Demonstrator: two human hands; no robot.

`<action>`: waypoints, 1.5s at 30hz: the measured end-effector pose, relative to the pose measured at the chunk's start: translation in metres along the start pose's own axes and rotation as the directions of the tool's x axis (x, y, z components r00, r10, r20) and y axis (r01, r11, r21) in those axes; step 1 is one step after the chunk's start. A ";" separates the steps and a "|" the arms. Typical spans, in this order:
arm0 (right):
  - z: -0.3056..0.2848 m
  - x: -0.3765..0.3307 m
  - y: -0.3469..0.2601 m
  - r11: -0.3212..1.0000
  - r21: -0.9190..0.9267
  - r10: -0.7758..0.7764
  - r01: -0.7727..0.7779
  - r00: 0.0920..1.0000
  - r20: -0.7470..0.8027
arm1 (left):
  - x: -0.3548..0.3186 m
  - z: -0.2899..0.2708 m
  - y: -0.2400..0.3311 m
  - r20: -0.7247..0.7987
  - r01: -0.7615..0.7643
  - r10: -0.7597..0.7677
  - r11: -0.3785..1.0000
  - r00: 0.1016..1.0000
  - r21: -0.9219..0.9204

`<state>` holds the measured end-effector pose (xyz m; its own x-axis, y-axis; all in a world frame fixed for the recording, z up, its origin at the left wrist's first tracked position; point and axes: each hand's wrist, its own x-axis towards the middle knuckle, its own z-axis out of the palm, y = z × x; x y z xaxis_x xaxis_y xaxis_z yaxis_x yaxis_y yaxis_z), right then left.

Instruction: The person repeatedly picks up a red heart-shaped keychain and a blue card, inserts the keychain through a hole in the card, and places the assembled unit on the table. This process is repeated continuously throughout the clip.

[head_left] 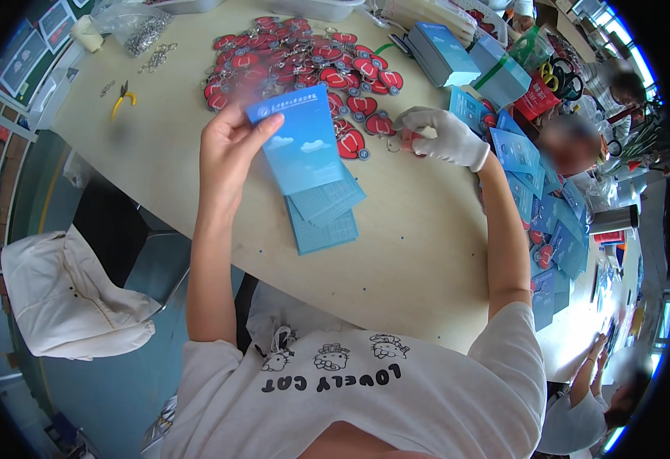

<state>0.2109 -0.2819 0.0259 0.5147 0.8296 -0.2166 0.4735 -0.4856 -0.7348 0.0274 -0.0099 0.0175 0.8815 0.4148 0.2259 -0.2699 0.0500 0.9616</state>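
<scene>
My bare left hand [228, 149] pinches a blue card [298, 145] with white clouds at its upper left edge, thumb on the front. The card is tilted over a small fanned stack of blue cards [326, 236] on the table. In a white glove, my right hand [446, 136] has its fingers closed on a red keychain [410, 142], mostly hidden by the glove; a metal ring shows beside the fingertips. Left of that hand spreads a large heap of red heart-shaped keychains [335, 76] with metal rings.
Blue cards with red keychains [553, 229] are piled to the right. Stacks of blue cards [442, 55] stand at the back right, near a red container [535, 96] with scissors. Yellow-handled pliers [125, 99] and a bag of metal parts [142, 32] lie far left. Other people sit at the right.
</scene>
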 end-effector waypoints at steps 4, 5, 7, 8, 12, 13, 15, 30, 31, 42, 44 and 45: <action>-0.002 -0.007 0.005 0.734 0.543 -0.298 0.408 0.912 -0.282 | 0.029 0.024 -0.003 -0.080 -0.169 0.172 0.985 0.982 0.040; 0.000 -0.004 -0.006 0.677 0.580 -0.317 0.453 0.891 -0.326 | 0.039 0.032 -0.013 -0.138 -0.290 0.299 0.953 0.944 0.086; 0.014 0.004 -0.041 0.585 0.627 -0.336 0.515 0.857 -0.390 | 0.047 0.039 -0.025 -0.101 -0.353 0.379 0.912 0.920 0.210; 0.016 0.002 -0.051 0.645 0.555 -0.372 0.525 0.850 -0.372 | 0.049 0.046 -0.027 -0.073 -0.381 0.412 0.887 0.909 0.262; 0.039 0.016 -0.080 0.817 0.295 -0.292 0.496 0.796 -0.530 | 0.038 0.070 -0.023 -0.105 -0.276 0.276 0.961 0.956 0.015; 0.040 0.019 -0.080 0.855 0.201 -0.295 0.477 0.769 -0.567 | 0.033 0.073 -0.018 -0.099 -0.185 0.175 0.978 0.980 -0.102; 0.039 0.019 -0.084 0.877 0.197 -0.250 0.439 0.767 -0.591 | 0.028 0.073 -0.018 -0.005 -0.115 0.118 0.963 0.993 -0.244; 0.048 0.020 -0.100 0.933 0.012 -0.238 0.359 0.643 -0.728 | 0.019 0.074 -0.015 -0.076 -0.150 0.133 0.944 0.988 -0.294; 0.048 0.017 -0.104 0.936 0.038 -0.215 0.349 0.656 -0.723 | 0.020 0.074 -0.014 -0.075 -0.159 0.143 0.944 0.987 -0.291; 0.058 0.023 -0.109 0.718 0.459 -0.045 0.524 0.693 -0.720 | 0.017 0.082 -0.014 -0.065 -0.208 0.199 0.896 0.978 -0.393; 0.057 0.026 -0.109 0.717 0.449 -0.086 0.533 0.707 -0.702 | 0.017 0.080 -0.018 -0.067 -0.230 0.221 0.895 0.973 -0.382; 0.057 0.027 -0.109 0.715 0.445 -0.107 0.539 0.713 -0.692 | 0.016 0.079 -0.017 -0.087 -0.264 0.250 0.910 0.964 -0.318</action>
<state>0.1325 -0.1911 0.0636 0.8116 0.4529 0.3690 0.2981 0.2222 -0.9283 0.0771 -0.0760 0.0167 0.7490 0.4914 0.4443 -0.6021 0.2252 0.7660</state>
